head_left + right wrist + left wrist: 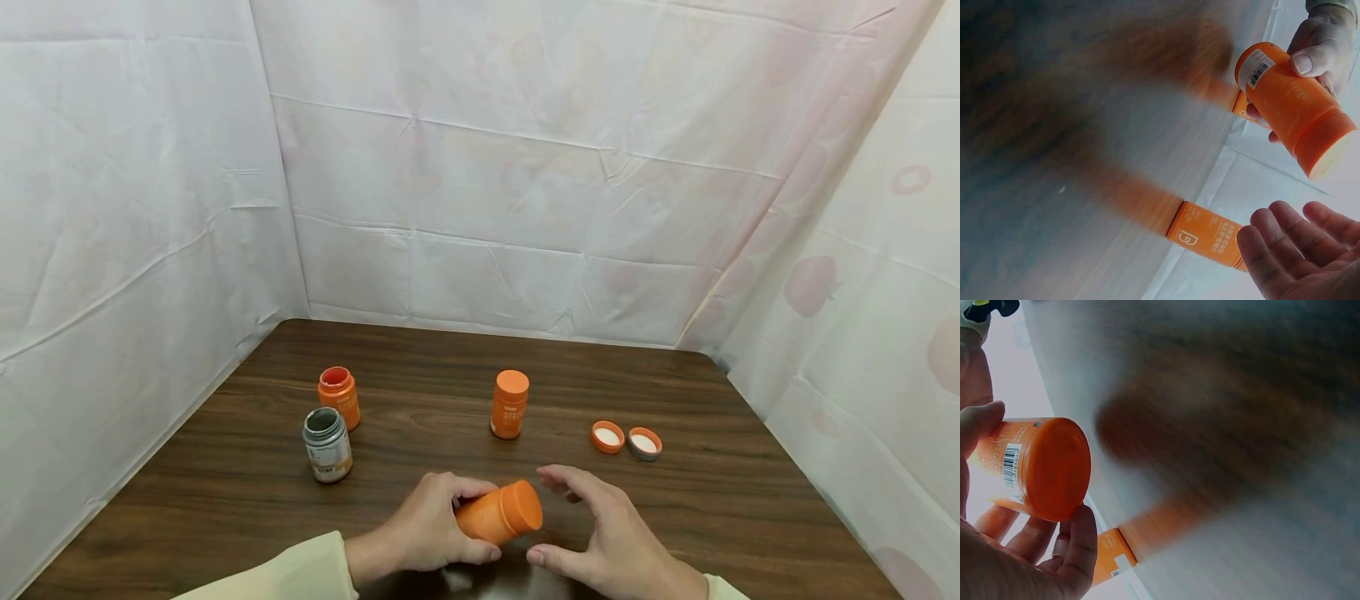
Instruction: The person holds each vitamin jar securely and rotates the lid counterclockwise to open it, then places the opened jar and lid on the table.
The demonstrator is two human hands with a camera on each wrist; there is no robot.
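Gripping the capped orange bottle [498, 512] sideways, the left hand [427, 529] has fingers curled round it; the right hand [607, 533] hovers spread beside its cap.

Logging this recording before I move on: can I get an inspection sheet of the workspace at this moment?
Surface: dark wooden table.
Job's things: capped orange bottle, lying tilted in the left hand.
Clutter: open orange bottle, open silver bottle, upright capped orange bottle, two loose caps lying inside-up.
Hands: left hand grips the capped orange bottle; right hand open beside its cap, touch cannot be told.
Cables: nothing seen.
Surroundings: white sheeting on three sides.
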